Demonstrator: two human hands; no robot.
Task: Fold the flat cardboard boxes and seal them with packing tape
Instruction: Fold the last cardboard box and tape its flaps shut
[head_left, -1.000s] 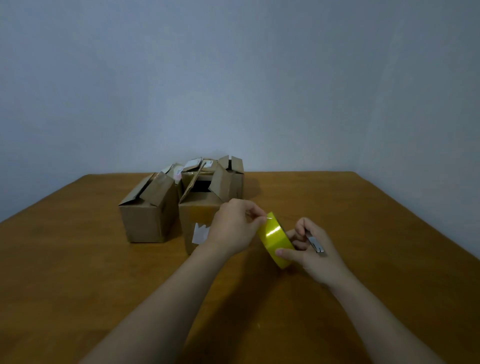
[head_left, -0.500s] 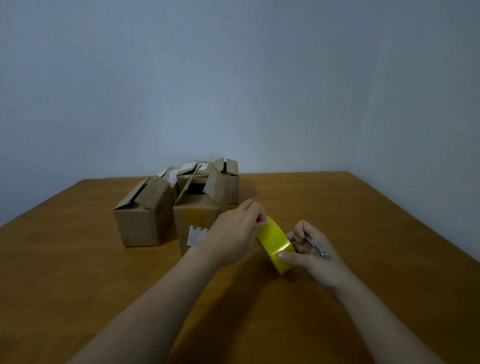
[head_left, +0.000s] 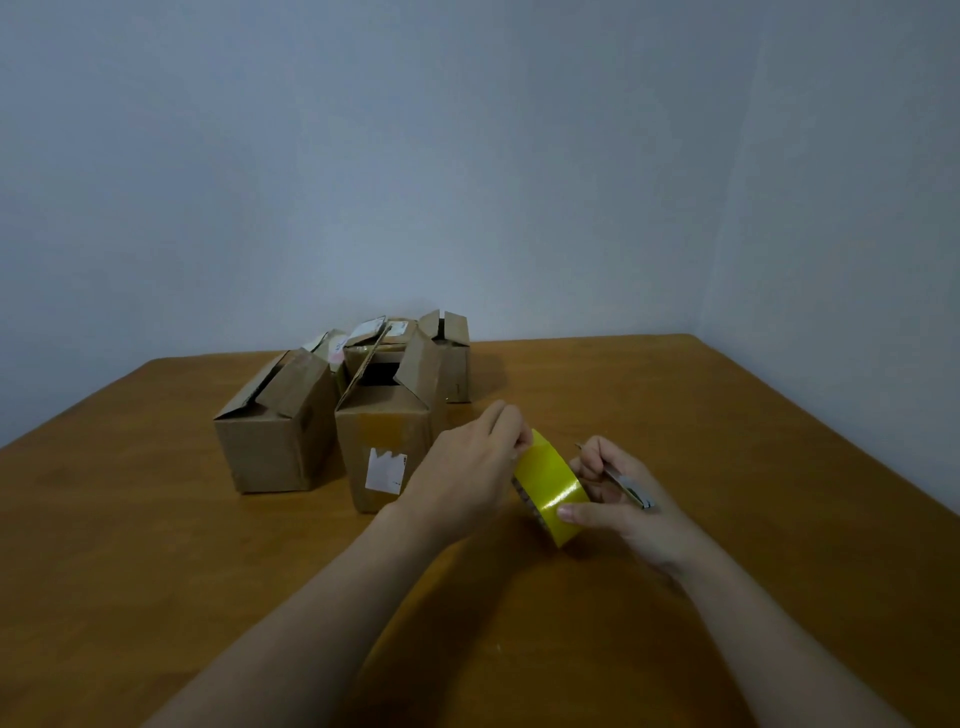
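Note:
A roll of yellow packing tape (head_left: 550, 486) stands on edge above the wooden table (head_left: 156, 545), between my hands. My right hand (head_left: 628, 506) holds the roll with thumb on its rim and also grips a small metal cutter (head_left: 626, 483) in its fingers. My left hand (head_left: 467, 473) pinches at the top edge of the roll, fingertips on the tape. Several brown cardboard boxes stand behind: one with a white label (head_left: 387, 447) just left of my left hand, another (head_left: 278, 423) further left, both with flaps partly up.
More boxes (head_left: 447, 353) cluster at the back near the grey wall. The table's right edge runs close to the side wall. Bare wood lies in front of my arms and to the right.
My left hand has slid down and closer onto the roll's top edge. The view has shifted slightly, so the boxes sit a little more to the left.

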